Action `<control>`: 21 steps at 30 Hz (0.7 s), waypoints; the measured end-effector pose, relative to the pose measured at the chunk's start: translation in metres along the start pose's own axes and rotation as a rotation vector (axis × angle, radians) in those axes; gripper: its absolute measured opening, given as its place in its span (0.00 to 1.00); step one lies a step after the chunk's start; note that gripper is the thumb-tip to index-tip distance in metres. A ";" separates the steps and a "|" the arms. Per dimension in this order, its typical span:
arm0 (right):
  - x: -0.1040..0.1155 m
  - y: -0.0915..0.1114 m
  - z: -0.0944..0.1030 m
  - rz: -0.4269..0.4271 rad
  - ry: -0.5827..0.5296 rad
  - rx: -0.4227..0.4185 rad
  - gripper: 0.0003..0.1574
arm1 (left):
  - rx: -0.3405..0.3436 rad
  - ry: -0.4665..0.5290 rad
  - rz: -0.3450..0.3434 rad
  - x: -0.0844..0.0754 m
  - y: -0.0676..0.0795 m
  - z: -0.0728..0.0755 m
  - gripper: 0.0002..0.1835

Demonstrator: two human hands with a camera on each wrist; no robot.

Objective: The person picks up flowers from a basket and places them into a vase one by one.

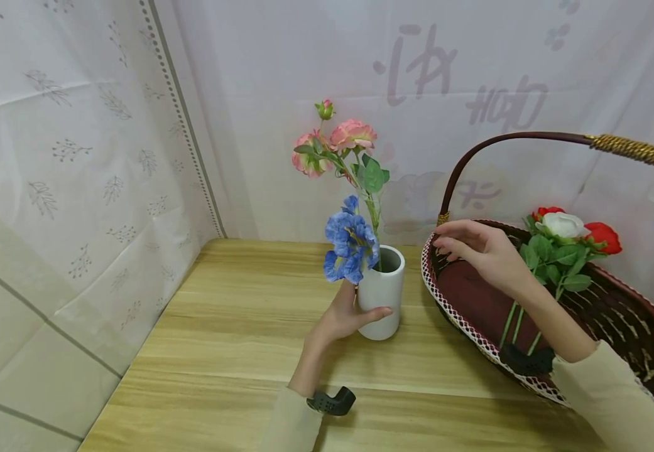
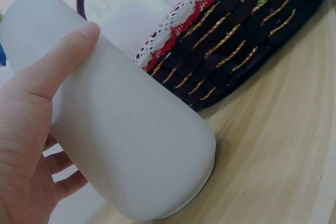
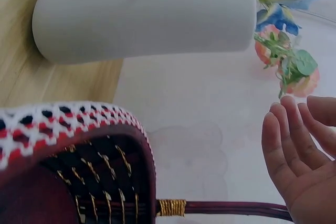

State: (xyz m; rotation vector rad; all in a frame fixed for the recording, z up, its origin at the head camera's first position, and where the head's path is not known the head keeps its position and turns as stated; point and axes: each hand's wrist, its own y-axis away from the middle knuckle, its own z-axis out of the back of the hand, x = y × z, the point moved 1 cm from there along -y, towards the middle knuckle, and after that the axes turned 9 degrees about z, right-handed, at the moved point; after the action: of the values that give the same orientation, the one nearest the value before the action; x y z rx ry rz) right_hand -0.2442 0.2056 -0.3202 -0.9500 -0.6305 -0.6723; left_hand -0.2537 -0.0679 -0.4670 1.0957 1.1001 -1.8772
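A white cylindrical vase (image 1: 382, 307) stands upright on the wooden table, and my left hand (image 1: 338, 317) grips its side, thumb across the front. In the left wrist view the vase (image 2: 136, 124) fills the middle, with the thumb along it. From its mouth rise a blue flower (image 1: 350, 242), drooping over the rim, and a stem of pink flowers (image 1: 352, 135). My right hand (image 1: 490, 254) is above the basket's near left rim, fingers loosely bent and holding nothing. In the right wrist view the right hand (image 3: 302, 156) is apart from vase and flowers.
A dark woven basket (image 1: 457, 317) with lace trim and an arched handle (image 1: 521, 135) stands on the right. Red and white roses (image 1: 564, 224) lie in it, stems toward me. Behind the wooden table (image 1: 219, 351) hangs a pale printed curtain (image 1: 259, 125).
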 end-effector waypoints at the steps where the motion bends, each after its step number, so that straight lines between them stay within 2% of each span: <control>1: 0.001 0.001 0.002 0.004 0.012 -0.006 0.15 | -0.001 0.003 -0.001 0.000 0.000 0.000 0.59; 7: 0.006 0.009 0.016 0.007 0.108 -0.042 0.15 | 0.008 0.005 0.032 0.001 0.000 0.000 0.57; 12: 0.009 0.017 0.028 -0.005 0.116 -0.079 0.15 | 0.020 0.009 0.063 0.000 0.000 0.000 0.54; 19: 0.010 0.026 0.044 0.001 0.079 -0.110 0.16 | 0.020 0.067 0.031 -0.031 0.006 0.005 0.58; 21: 0.011 0.028 0.049 -0.010 0.101 -0.115 0.17 | 0.018 0.066 0.031 -0.032 0.006 0.005 0.58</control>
State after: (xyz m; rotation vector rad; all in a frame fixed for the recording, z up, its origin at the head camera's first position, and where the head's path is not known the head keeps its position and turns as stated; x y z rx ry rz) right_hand -0.2250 0.2581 -0.3047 -1.0133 -0.5121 -0.7669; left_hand -0.2367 -0.0702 -0.4390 1.1861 1.0986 -1.8424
